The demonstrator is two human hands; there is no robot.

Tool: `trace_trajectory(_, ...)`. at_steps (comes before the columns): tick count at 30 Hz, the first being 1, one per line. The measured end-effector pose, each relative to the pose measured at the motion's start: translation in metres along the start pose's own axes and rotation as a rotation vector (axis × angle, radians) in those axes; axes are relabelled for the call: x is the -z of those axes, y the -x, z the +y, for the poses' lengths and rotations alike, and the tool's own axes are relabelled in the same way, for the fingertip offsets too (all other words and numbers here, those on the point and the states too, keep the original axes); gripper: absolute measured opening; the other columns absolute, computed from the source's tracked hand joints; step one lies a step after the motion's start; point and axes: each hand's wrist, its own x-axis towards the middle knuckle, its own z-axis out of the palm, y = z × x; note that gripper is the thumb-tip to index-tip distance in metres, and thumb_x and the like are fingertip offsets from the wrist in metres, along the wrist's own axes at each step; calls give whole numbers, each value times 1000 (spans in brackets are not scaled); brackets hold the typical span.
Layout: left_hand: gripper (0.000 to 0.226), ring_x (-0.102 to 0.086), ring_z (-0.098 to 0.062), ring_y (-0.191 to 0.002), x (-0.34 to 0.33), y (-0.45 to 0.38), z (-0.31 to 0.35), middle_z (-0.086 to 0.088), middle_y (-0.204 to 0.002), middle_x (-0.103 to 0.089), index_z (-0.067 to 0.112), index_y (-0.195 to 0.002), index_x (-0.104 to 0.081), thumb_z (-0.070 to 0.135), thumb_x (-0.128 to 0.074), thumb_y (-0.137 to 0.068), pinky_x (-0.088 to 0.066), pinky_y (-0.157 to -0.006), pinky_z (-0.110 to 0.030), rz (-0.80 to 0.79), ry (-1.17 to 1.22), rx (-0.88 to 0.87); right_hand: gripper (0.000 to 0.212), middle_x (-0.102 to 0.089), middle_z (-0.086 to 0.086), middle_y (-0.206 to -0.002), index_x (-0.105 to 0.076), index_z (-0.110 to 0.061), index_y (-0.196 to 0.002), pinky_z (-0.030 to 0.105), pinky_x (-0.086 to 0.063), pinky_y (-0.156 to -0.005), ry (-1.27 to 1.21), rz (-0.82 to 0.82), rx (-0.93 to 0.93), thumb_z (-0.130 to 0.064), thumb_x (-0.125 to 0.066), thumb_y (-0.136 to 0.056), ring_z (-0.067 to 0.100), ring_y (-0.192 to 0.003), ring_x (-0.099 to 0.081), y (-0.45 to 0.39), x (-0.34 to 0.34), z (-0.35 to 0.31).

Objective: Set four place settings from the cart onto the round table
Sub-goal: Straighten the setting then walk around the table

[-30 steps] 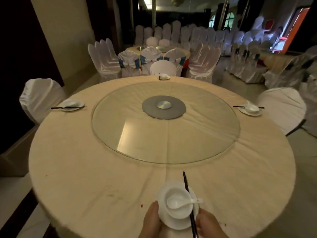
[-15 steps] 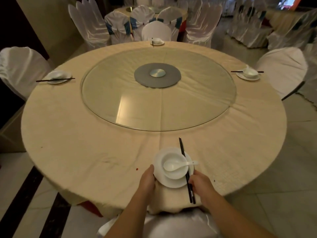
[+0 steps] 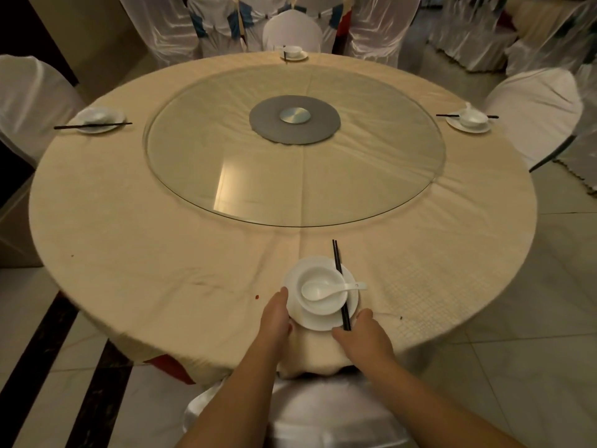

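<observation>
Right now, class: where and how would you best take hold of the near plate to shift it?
Probably grip the plate by its bare left rim, coming from the left: the chopsticks lie across the right side.

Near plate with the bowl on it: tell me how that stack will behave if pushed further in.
The near plate looks like glazed ceramic, so probably fragile. The chopsticks lie loose across its rim and may roll off. The spoon rests in the bowl and could rattle or shift.
</observation>
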Motion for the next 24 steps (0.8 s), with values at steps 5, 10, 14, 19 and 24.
trace_trajectory(5,50,-52,-28,-126,2,-3,-2,-9,-136,-57,20,-135,-54,50,-42,-97,-41,-78,-32,-11,-24,-15,27,-65,3,-99,-50,-14,-106,34,-50,-69,168,22,70,-35,-57,-90,22,-89,-63,0,-5,-3)
trace_trajectory(10,46,-57,-22,-111,2,-4,-2,-4,-130,-60,23,-133,-55,49,-42,-97,-43,-73,-31,-22,-40,-36,18,-64,2,-93,-47,-16,-101,31,-44,-62,157,37,94,-27,-56,-91,21,-83,-63,-2,-8,-3)
trace_trajectory(14,45,-55,-24,-119,2,-5,-3,-2,-131,-59,24,-134,-54,48,-43,-97,-42,-79,-33,-21,-44,-29,17,-64,2,-93,-44,-18,-96,30,-45,-63,144,47,91,-28,-57,-90,21,-82,-62,-4,-8,-2)
trace_trajectory(19,43,-57,-21,-107,2,-7,-4,-3,-123,-61,23,-128,-57,48,-43,-96,-42,-74,-31,-27,-47,-35,30,-63,-1,-87,-48,-17,-95,31,-44,-58,62,63,55,-41,-62,-83,18,-76,-62,-3,-3,-2)
trace_trajectory(24,36,-55,-19,-97,3,-6,-1,-7,-119,-61,24,-117,-60,47,-42,-96,-42,-68,-30,-33,-61,-41,34,-56,3,-112,-51,-19,-112,31,-43,-69,-107,324,69,-38,-63,-87,17,-84,-54,-18,27,-4)
